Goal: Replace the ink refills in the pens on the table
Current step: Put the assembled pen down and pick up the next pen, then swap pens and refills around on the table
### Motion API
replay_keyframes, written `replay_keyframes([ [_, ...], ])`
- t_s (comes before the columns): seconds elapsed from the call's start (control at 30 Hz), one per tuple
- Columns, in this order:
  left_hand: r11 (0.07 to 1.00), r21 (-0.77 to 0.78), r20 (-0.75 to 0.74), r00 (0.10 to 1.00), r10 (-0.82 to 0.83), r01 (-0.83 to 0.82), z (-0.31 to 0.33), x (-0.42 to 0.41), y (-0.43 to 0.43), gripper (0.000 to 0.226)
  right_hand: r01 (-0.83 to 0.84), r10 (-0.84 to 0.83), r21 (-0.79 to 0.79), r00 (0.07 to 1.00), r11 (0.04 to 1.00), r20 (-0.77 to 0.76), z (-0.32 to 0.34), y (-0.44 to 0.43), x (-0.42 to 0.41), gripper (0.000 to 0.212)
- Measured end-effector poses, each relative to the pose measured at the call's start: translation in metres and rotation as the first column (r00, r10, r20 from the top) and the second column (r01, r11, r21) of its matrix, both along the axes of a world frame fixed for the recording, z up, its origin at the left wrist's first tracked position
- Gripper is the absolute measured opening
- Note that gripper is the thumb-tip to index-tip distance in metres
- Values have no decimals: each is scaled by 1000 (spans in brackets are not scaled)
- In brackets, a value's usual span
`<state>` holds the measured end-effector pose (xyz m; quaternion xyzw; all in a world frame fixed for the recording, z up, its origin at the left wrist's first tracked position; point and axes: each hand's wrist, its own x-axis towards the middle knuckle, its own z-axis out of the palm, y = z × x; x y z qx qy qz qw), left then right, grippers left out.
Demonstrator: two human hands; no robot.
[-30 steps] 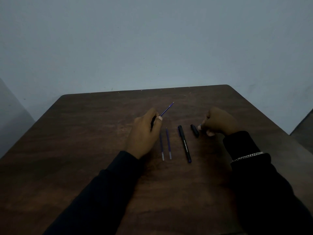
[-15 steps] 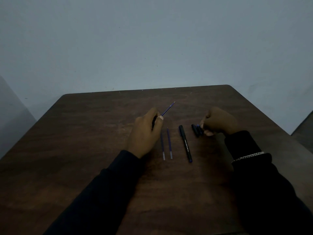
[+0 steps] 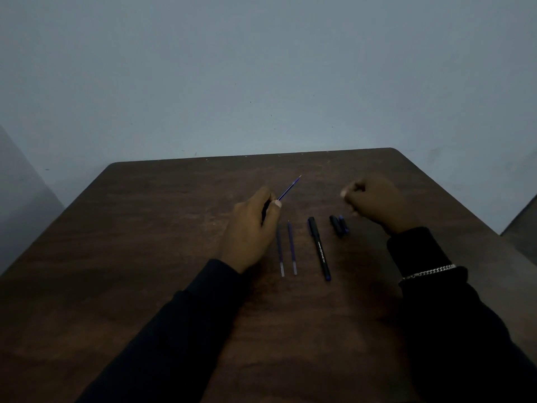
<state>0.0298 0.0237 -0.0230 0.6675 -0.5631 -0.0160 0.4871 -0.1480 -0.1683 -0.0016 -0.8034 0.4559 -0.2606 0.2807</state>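
1. As you look down in the head view, your left hand (image 3: 251, 232) lies near the middle of the table (image 3: 145, 257), fingers and thumb curled round a dark pen barrel (image 3: 265, 211).
2. A thin blue refill (image 3: 288, 191) sticks out of that barrel past your thumb, with its tip slanting toward the far right corner of the table.
3. Your right hand (image 3: 376, 202) is right of centre, toward the far edge. Its fingers are curled into a fist and nothing shows in them. The hand is blurred, so finer detail is lost.
4. Two spare refills (image 3: 291, 248) lie flat and side by side just right of your left hand, close but apart. Their pale ends point toward the near edge.
5. A whole black pen (image 3: 319, 249) with pale print lies just right of them, roughly parallel, its blue end toward the near edge.
6. Two short dark pieces (image 3: 338, 225) lie close together between that pen and your right wrist. You cannot tell whether they touch.
7. A chain bracelet (image 3: 427, 271) sits over your dark right sleeve (image 3: 453, 330).
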Motion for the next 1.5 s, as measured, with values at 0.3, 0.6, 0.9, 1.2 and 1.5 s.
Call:
replay_keyframes([
  [0.3, 999, -18, -17, 999, -40, 40, -3, -1, -3, 25, -555, 313, 250, 724, 794, 614, 11, 56, 32, 14],
  [0.6, 998, -15, 1, 998, -67, 67, -5, -1, -4, 24, -581, 272, 265, 674, 770, 687, 3, 68, 43, 5],
  [0.9, 1000, 24, -75, 997, 21, -19, -5, 14, 7, 42, -490, 163, 234, 638, 840, 752, 15, 71, 58, 15],
  [1.2, 989, -9, -137, 980, 147, -150, -12, 66, 43, 34, -417, 225, 289, 824, 862, 520, 34, 82, 98, 10],
  [1.5, 963, 28, -410, 875, 257, -269, -26, 94, 51, 36, -266, 285, 186, 955, 946, -84, -6, 117, 168, 19],
])
